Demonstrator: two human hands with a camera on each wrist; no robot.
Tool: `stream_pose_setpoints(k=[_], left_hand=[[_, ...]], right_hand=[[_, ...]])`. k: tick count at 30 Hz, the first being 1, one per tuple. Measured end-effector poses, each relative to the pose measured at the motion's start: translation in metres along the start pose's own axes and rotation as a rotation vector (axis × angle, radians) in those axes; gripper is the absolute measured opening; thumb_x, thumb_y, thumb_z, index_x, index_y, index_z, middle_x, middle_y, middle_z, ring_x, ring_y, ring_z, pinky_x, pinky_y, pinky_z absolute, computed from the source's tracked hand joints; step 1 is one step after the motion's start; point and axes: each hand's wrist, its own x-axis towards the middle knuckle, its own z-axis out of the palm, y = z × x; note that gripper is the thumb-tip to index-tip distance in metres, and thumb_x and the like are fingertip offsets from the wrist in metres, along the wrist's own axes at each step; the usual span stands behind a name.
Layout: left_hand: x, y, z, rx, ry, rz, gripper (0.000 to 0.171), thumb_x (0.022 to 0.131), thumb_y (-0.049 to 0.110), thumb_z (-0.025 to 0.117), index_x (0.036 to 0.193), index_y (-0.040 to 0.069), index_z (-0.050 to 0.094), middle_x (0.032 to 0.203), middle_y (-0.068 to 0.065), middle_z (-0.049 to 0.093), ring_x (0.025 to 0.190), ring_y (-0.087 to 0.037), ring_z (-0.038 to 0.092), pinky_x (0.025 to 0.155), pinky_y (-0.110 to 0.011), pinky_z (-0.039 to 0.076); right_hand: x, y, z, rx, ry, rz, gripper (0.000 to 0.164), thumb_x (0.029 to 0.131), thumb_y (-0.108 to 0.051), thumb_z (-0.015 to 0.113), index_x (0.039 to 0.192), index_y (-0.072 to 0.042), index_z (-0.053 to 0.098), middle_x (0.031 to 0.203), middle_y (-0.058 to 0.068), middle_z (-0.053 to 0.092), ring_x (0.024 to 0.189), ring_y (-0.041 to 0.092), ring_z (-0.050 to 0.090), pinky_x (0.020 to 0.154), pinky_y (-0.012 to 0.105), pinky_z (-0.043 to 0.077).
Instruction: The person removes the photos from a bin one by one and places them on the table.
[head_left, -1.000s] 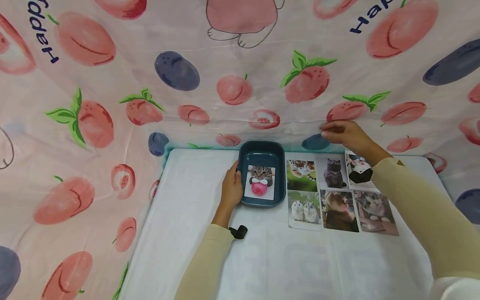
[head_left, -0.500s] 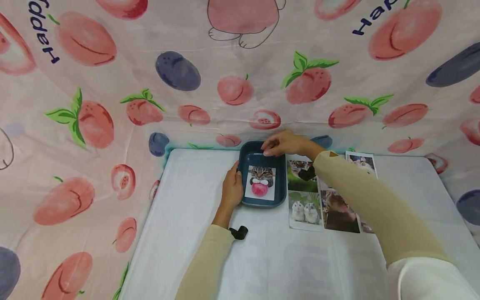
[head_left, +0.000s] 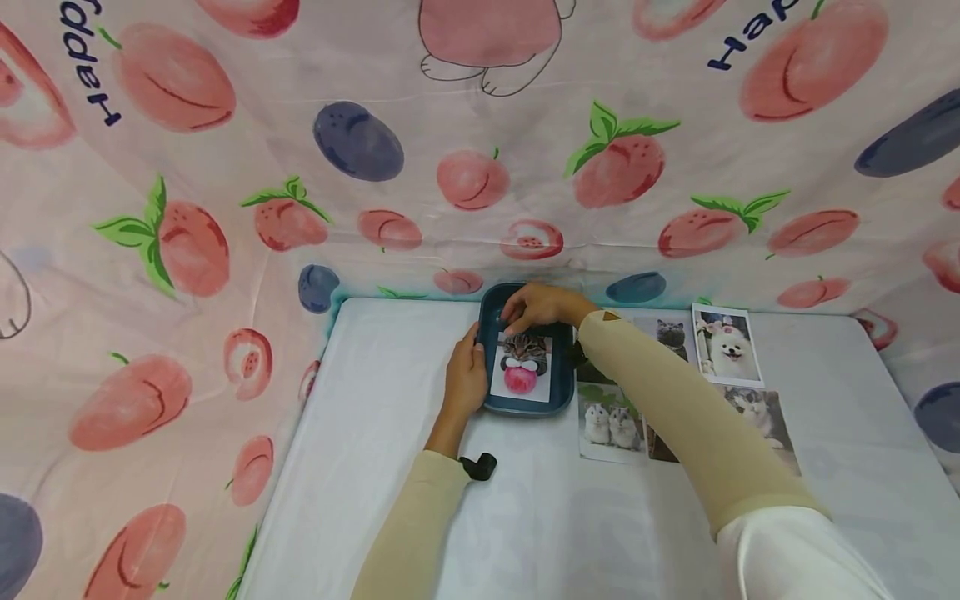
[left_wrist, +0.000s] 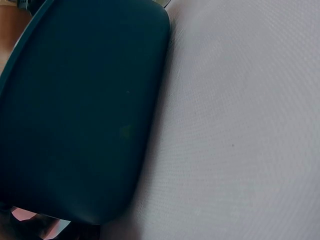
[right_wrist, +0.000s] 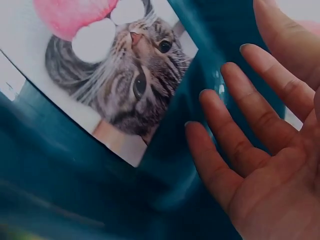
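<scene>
A dark blue-green rectangular tray (head_left: 528,409) stands at the back middle of the white table. My left hand (head_left: 467,377) grips its left side, the thumb at the rim. The left wrist view is mostly filled by the outer surface of the tray (left_wrist: 85,110), with only a bit of fingers at the lower left. Inside the tray lies a photo card (head_left: 517,382) of a tabby cat with a pink ball. My right hand (head_left: 542,305) is over the tray's far part, by the card's upper edge. In the right wrist view that hand (right_wrist: 270,150) holds nothing, its fingers loosely spread beside the photo card (right_wrist: 115,95).
Several animal photo cards lie in rows right of the tray: two hamsters (head_left: 609,425), a white dog (head_left: 727,346), a grey cat (head_left: 671,335). My right sleeve (head_left: 675,400) hides parts of them. A fruit-print cloth (head_left: 472,179) hangs behind the table (head_left: 360,400).
My right hand has moved left from above the photo cards to over the tray, then down closer to the cat card. The left hand and the tray have stayed in place.
</scene>
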Motion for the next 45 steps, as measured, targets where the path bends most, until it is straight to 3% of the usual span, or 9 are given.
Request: stream_pose_setpoints(k=[11,24,35,45], left_hand=[[0.000,0.002,-0.001,-0.007,0.001,0.003,0.047,0.112,0.019,0.037,0.158,0.011,0.038,0.138,-0.020,0.057,0.123,-0.033,0.057,0.109,-0.052,0.044],[0.000,0.002,-0.002,-0.025,-0.013,-0.011,0.048,0.112,0.022,0.036,0.159,0.012,0.037,0.138,-0.019,0.056,0.121,-0.030,0.056,0.107,-0.050,0.045],[0.000,0.001,-0.002,-0.002,-0.004,-0.002,0.048,0.112,0.021,0.037,0.158,0.011,0.038,0.140,-0.019,0.056,0.128,-0.032,0.055,0.113,-0.051,0.042],[0.001,0.002,-0.001,0.008,-0.009,-0.024,0.048,0.112,0.023,0.036,0.159,0.014,0.038,0.139,-0.018,0.056,0.127,-0.032,0.055,0.113,-0.052,0.043]], right_hand=[[0.013,0.008,0.014,0.015,0.013,0.066,0.040,0.091,-0.022,0.079,0.125,-0.003,0.070,0.118,0.013,0.074,0.105,0.023,0.068,0.101,0.039,0.054],[0.011,0.001,0.023,0.134,-0.073,0.160,0.040,0.091,-0.024,0.078,0.126,-0.006,0.069,0.118,0.008,0.075,0.096,0.016,0.066,0.088,0.041,0.059],[0.005,0.003,0.016,0.198,-0.080,0.120,0.028,0.091,-0.009,0.074,0.118,-0.003,0.072,0.109,0.009,0.073,0.090,0.016,0.063,0.082,0.029,0.056],[-0.005,0.002,0.010,0.165,-0.105,0.072,0.018,0.091,-0.011,0.076,0.107,-0.005,0.077,0.100,0.003,0.072,0.092,0.015,0.061,0.085,0.027,0.053]])
